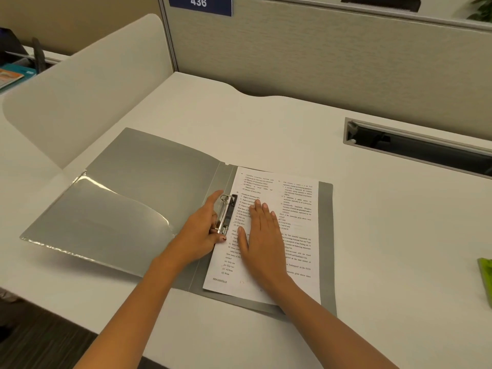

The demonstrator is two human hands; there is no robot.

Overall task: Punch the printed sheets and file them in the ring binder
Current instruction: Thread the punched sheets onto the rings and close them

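A grey ring binder (149, 187) lies open on the white desk, its clear inner pocket on the left cover. The printed sheets (295, 225) rest on the binder's right half, their left edge at the metal rings (225, 213). My left hand (201, 233) grips the ring mechanism, with fingers around the rings and thumb near the lower ring. My right hand (262, 235) lies flat on the sheets with fingers spread, pressing them down just right of the rings. No hole punch is in view.
A white curved divider (87, 83) stands at the left, and a grey partition wall (332, 57) runs behind the desk. A cable tray slot (415, 147) is sunk into the desk at the right. A green object (486, 278) shows at the right edge.
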